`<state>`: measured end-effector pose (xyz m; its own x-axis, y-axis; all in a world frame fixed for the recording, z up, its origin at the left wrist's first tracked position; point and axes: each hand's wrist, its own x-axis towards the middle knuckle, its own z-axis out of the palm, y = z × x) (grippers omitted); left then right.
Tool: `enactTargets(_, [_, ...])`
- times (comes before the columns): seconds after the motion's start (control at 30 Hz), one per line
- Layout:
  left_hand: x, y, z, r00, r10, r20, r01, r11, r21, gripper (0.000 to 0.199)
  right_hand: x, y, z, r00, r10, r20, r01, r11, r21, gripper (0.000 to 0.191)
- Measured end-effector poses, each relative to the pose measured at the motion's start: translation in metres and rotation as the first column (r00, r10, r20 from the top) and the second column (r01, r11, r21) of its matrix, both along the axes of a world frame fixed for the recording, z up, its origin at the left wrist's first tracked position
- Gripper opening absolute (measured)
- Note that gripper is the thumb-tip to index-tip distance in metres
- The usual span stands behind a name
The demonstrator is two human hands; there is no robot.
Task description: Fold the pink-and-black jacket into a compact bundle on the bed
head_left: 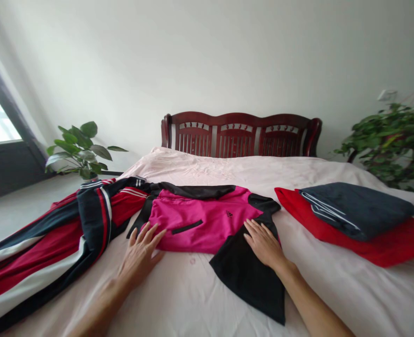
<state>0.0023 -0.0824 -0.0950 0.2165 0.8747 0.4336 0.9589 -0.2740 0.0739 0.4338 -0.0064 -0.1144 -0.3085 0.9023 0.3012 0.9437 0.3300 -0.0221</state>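
Note:
A pink and black jacket [207, 217] lies sideways on the pale pink bed sheet [192, 299], with a small black logo and a black pocket strip facing up. My left hand [143, 250] rests at its lower left edge, fingers spread, holding nothing. On the right, my right hand [263, 241] lies flat with fingers apart on the black sleeve [252, 271], which points toward me. The jacket's far edge shows another black strip of fabric.
Red, navy and white striped clothes [69, 234] lie at the left. A folded dark blue garment [357, 208] sits on a red one [389, 250] at the right. Beyond are a wooden headboard [236, 135] and leafy plants [80, 147] on both sides.

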Motion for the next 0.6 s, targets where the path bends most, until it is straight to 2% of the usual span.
enactTargets(0.1, [-0.020, 0.007, -0.002, 1.000, -0.025, -0.005, 0.024, 0.989, -0.148, 0.044, 0.001, 0.001, -0.001, 0.999, 0.018, -0.039, -0.018, 1.000, 0.004, 0.051])
enactTargets(0.2, [-0.029, 0.011, -0.004, 1.000, -0.017, 0.005, 0.017, 0.990, -0.140, 0.049, 0.003, 0.000, 0.001, 0.995, 0.026, -0.100, -0.021, 0.999, 0.048, 0.048])
enactTargets(0.27, [-0.032, 0.013, -0.006, 1.000, -0.006, -0.005, 0.005, 0.996, -0.092, 0.052, 0.008, -0.003, 0.004, 0.987, -0.035, -0.157, 0.057, 0.989, 0.138, 0.048])
enactTargets(0.33, [-0.035, 0.016, -0.008, 1.000, 0.008, -0.018, -0.008, 0.999, -0.032, 0.054, 0.014, -0.006, 0.007, 0.956, -0.179, -0.232, 0.229, 0.951, 0.208, 0.051])
enactTargets(0.4, [-0.039, 0.018, -0.010, 1.000, 0.025, -0.019, -0.025, 1.000, 0.003, 0.053, 0.021, -0.009, 0.009, 0.887, -0.361, -0.289, 0.415, 0.896, 0.157, 0.057])
enactTargets(0.47, [-0.043, 0.020, -0.012, 0.999, 0.040, -0.013, -0.040, 0.999, 0.003, 0.050, 0.027, -0.010, 0.011, 0.811, -0.508, -0.290, 0.537, 0.843, 0.025, 0.065])
enactTargets(0.53, [-0.045, 0.021, -0.014, 0.999, 0.041, -0.017, -0.042, 0.999, -0.007, 0.045, 0.030, -0.010, 0.011, 0.772, -0.578, -0.266, 0.582, 0.810, -0.071, 0.072])
enactTargets(0.6, [-0.046, 0.021, -0.015, 0.999, 0.045, -0.026, -0.045, 0.999, 0.000, 0.043, 0.030, -0.009, 0.010, 0.766, -0.593, -0.250, 0.589, 0.802, -0.096, 0.073])
